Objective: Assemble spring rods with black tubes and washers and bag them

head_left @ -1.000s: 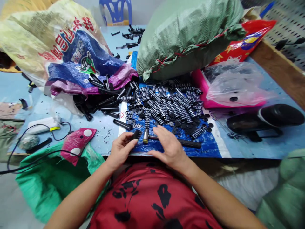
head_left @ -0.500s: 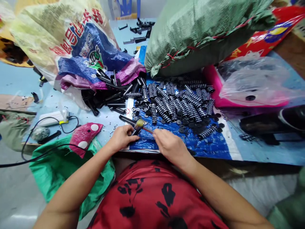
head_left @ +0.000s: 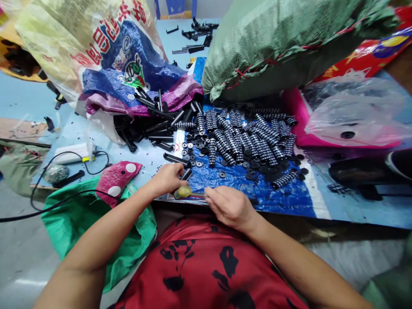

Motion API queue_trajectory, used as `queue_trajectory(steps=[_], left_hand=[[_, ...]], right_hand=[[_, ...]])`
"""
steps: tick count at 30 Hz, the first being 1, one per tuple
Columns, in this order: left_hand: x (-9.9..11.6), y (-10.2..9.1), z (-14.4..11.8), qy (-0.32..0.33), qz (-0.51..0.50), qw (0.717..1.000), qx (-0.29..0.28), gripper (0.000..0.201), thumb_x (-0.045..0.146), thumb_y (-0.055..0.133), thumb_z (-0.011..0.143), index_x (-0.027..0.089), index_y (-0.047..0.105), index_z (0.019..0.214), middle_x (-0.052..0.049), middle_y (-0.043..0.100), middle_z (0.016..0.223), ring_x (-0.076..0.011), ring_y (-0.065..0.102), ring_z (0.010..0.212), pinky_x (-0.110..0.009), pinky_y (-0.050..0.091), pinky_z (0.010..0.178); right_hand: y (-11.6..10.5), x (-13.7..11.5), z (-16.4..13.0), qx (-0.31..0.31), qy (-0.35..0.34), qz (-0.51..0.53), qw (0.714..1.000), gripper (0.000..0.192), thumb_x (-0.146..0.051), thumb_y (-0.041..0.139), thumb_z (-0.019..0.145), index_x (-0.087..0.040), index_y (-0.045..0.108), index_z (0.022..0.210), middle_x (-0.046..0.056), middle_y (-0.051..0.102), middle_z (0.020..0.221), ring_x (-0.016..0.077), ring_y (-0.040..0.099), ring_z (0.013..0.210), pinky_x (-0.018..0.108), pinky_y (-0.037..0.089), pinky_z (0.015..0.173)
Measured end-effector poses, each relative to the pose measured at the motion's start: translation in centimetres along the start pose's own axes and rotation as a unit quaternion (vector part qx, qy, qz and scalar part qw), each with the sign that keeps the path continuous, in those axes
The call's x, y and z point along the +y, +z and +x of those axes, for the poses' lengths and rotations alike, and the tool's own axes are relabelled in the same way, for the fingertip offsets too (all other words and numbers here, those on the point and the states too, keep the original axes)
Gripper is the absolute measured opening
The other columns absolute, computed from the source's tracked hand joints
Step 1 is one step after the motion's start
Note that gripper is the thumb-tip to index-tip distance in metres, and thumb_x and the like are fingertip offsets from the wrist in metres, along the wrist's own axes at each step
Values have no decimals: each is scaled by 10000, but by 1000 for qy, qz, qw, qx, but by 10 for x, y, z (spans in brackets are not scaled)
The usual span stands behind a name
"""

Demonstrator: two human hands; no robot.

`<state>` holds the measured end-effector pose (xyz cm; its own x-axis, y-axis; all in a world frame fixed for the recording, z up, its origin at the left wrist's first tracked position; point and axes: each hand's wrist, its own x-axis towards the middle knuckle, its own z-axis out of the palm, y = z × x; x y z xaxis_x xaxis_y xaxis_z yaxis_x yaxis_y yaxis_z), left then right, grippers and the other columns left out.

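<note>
My right hand (head_left: 228,206) is closed round the thin handle of a small mallet. The mallet's yellowish, see-through head (head_left: 183,192) sits low by the table's front edge, just below my left fingers. My left hand (head_left: 167,179) pinches a short black tube (head_left: 186,174), partly covered by the fingers. Another black tube (head_left: 176,160) lies just beyond that hand. Several black rollers with white-checked bands (head_left: 260,141) are heaped on the blue sheet (head_left: 209,189). Small dark discs (head_left: 222,174) are scattered around them.
A printed plastic sack (head_left: 128,56) spills black tubes at the left. A stuffed green sack (head_left: 273,47) leans behind the rollers, beside a pink box (head_left: 298,111). A green bag (head_left: 77,231) hangs at the left front near a cable (head_left: 58,200). A black object (head_left: 357,171) lies right.
The mallet head has come down and towards me, from over the black tube to below my left fingers. My left hand keeps its pinch. The whole view has shifted slightly.
</note>
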<state>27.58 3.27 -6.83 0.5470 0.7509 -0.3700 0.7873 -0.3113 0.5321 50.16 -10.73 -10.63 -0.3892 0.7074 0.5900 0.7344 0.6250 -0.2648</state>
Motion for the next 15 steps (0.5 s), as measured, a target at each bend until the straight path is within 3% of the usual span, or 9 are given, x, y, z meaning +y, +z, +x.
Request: queue_trajectory(steps=[2,4,5,8,10,12,14,15], left_hand=[[-10,-20,-31,20,41,998,-35,193,301,682,801,170,549,752,7,530,669,-138,430,618,-291,245,591],[-27,-43,-65,37,90,981,-168,206,345,737,773,177,620,798,0,607,744,-155,504,666,-288,286,609],[-35,-53,-80,11,110,972,-207,244,367,792,732,192,685,864,-2,646,774,-172,548,700,-285,311,620],[-45,-63,-103,-8,94,967,-238,528,504,867,698,239,748,1140,-32,733,991,-232,656,900,-289,429,740],[-38,-52,-95,47,57,982,-177,508,545,755,846,224,711,1237,-54,727,1103,-225,665,977,-302,470,826],[-26,-34,-70,96,84,991,-45,402,437,598,989,168,669,1279,-92,707,1145,-220,657,994,-327,483,870],[-16,-18,-36,96,200,971,89,340,279,546,1002,115,657,1279,-143,686,1162,-263,635,1037,-379,478,896],[-13,-13,-19,89,262,953,121,303,226,541,990,111,679,1234,-154,683,1138,-284,624,1035,-401,474,885]], right_hand=[[-11,17,-16,32,15,-29,999,271,-132,611,980,-57,596,1240,91,695,902,189,612,784,325,472,740],[-21,35,-33,27,44,-96,994,263,-128,649,962,-71,617,1217,94,710,930,193,626,806,329,476,782],[-25,42,-41,13,60,-133,989,235,-148,663,961,-84,637,1186,86,709,916,195,626,794,333,469,775],[-26,56,-51,-27,105,-195,975,193,-274,678,975,-127,678,1099,73,708,918,213,632,798,349,447,752],[-19,59,-41,-15,123,-188,974,248,-348,657,992,-128,676,1105,81,718,973,224,654,849,347,458,784],[-8,59,-19,7,149,-169,974,284,-381,594,1027,-119,655,1119,75,724,962,208,677,848,324,471,796],[3,58,11,-7,213,-160,964,293,-392,509,1063,-129,627,1116,46,715,874,186,692,782,304,464,734],[8,57,28,-46,259,-161,951,318,-416,483,1069,-135,604,1156,45,719,879,198,709,794,309,455,702]])
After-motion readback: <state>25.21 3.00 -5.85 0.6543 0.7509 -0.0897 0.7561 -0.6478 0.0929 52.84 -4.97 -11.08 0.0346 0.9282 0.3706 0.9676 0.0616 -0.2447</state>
